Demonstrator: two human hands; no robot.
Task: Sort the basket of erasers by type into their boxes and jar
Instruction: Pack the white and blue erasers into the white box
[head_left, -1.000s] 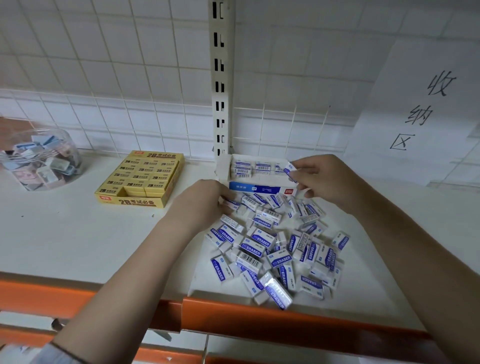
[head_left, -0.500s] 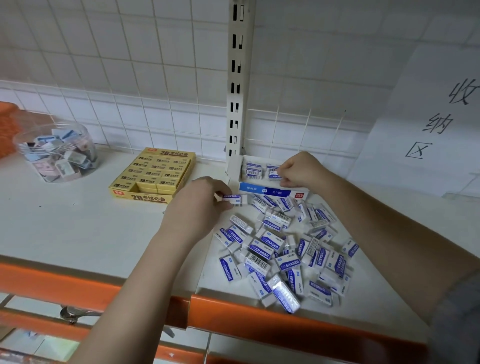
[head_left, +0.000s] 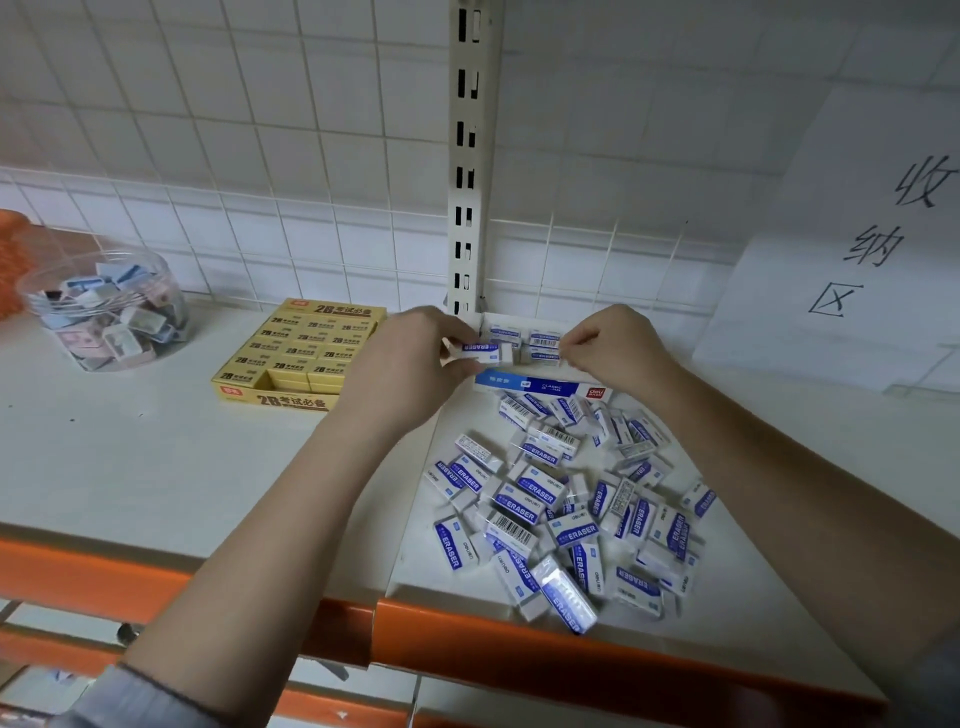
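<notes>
Both hands are up at the back of the white shelf (head_left: 156, 457), working over the blue and white box (head_left: 540, 387) that sits against the slotted post (head_left: 470, 156). The left hand (head_left: 410, 364) has its grip clamped on one blue and white eraser (head_left: 480, 351), pinched between thumb and fingertips and held lengthwise just above the box's left end. The right hand (head_left: 610, 345) has its fingers curled at the box's right end, touching the erasers already lying in rows inside; I cannot tell whether that grip is closed on one of them or only pressing against them. From the box, at about six o'clock, a loose pile of erasers (head_left: 566, 509) of the same blue and white kind spreads across the shelf almost to its orange front edge (head_left: 467, 629), some face up showing the word ERASER, some showing barcodes. At nine o'clock from the box, just beside the left hand, lies a yellow box (head_left: 301, 358) filled with yellow erasers, one slot near its front standing lower than the rest. Further out at nine o'clock, well apart from it, a clear plastic jar (head_left: 104, 312) holds mixed small erasers. At two o'clock a white paper sign (head_left: 857, 249) with three black handwritten characters leans against the tiled wall.
</notes>
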